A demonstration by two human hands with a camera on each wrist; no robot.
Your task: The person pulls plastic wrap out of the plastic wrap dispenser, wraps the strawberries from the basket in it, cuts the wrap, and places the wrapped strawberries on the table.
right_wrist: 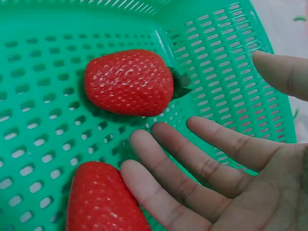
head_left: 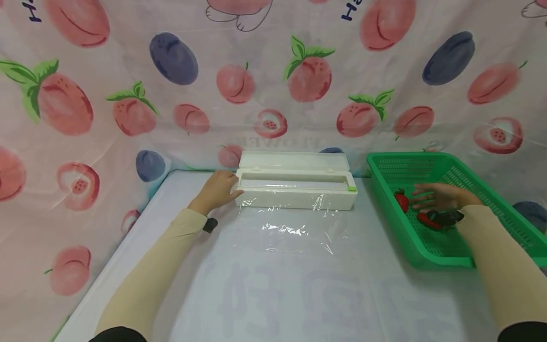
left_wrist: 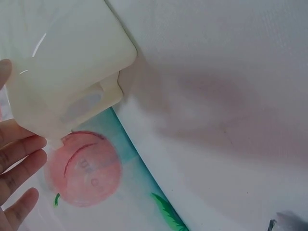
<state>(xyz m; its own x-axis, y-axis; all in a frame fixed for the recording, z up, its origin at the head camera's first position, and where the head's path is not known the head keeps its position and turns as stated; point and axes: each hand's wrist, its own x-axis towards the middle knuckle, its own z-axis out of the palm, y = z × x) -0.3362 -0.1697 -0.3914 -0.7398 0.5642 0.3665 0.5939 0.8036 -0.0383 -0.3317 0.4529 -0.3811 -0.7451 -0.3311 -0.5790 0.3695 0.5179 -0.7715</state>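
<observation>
A white cling film dispenser [head_left: 295, 199] stands on the table with its lid [head_left: 294, 161] tipped back. Clear film [head_left: 284, 230] runs out from its front and lies over the tabletop. My left hand [head_left: 217, 191] holds the dispenser's left end, thumb at the front and fingers round toward the back; the left wrist view shows the fingers [left_wrist: 21, 156] against the box's edge. Inside the green basket [head_left: 384, 228], my right hand [head_left: 440, 197] is spread with straight fingers beside two red strawberries. One strawberry [right_wrist: 129, 83] lies past the fingertips; the other strawberry [right_wrist: 101, 199] is right at one fingertip.
The basket stands on the right side of the white-covered table [head_left: 299, 294]. A fruit-printed cloth [head_left: 273, 71] hangs behind the table and along its left. A small green piece [head_left: 352, 188] sits at the dispenser's right front corner.
</observation>
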